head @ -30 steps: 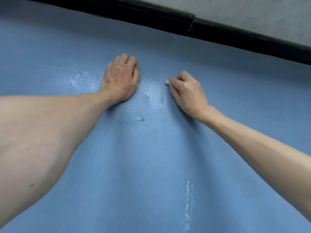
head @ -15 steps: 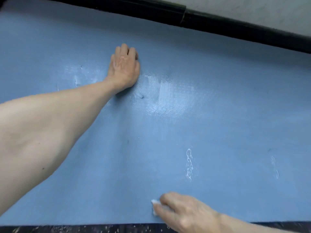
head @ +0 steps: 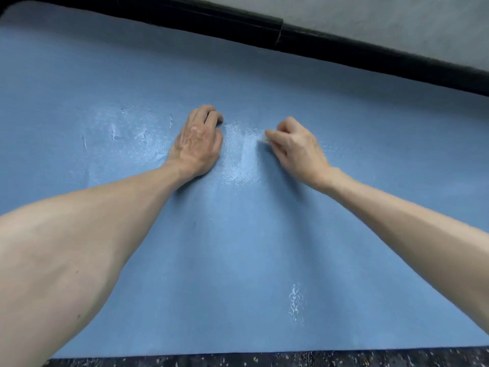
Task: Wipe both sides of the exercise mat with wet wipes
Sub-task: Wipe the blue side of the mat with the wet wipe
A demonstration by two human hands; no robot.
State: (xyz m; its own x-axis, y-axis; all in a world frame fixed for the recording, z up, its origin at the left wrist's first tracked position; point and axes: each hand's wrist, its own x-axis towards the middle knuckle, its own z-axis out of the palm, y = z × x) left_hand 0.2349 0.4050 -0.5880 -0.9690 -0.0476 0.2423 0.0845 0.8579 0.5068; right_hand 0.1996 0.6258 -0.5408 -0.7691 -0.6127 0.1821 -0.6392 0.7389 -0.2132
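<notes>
Floor (head: 264, 360): dark, speckled, nearest.
Exercise mat (head: 238, 247): blue, flat on floor.
Wet streak (head: 295, 300): 1, near edge.
Left hand (head: 197, 144): fingers together, pressing mat.
Right hand (head: 299, 152): fingers pinching wet wipe (head: 262, 139) against mat.
Baseboard (head: 344, 49): black, beyond mat.

No readable text, label, brand, number or sign appears on anything.

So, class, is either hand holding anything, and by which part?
The right hand pinches a wadded wet wipe between thumb and fingertips, mostly hidden; the left hand holds nothing, resting on the mat.
</notes>
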